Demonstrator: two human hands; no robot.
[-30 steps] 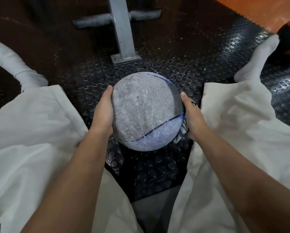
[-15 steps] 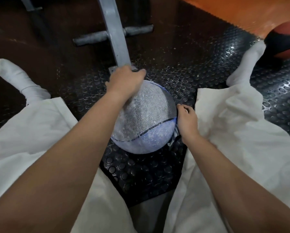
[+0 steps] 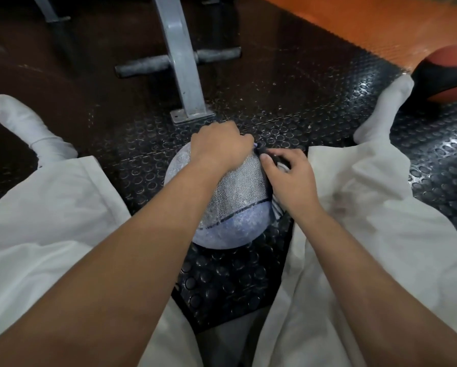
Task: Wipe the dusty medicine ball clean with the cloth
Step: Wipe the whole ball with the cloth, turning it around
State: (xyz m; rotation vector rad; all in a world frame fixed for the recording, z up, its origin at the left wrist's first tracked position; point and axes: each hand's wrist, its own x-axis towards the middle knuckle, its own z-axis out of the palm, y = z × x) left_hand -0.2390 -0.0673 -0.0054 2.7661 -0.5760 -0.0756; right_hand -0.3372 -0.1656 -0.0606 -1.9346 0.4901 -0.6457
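The cloth [image 3: 277, 212] is mostly hidden beneath the right hand [image 3: 288, 178].

The steel post [image 3: 186, 83] stands close beyond the ball [image 3: 235, 229], trouser legs [image 3: 50, 207] flank it, and the near mat [image 3: 230, 282] seems open.

Our dusty grey-and-blue medicine ball [image 3: 235, 207], dark seam, under our left hand [image 3: 219, 147], striped cloth [image 3: 277, 207] against its side, pinched by our right hand [image 3: 291, 178]

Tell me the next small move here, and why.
Probably draw the cloth across the near face of the medicine ball: the right hand pinches it at the ball's side, the left hand grips the top, and grey dust covers the surface.
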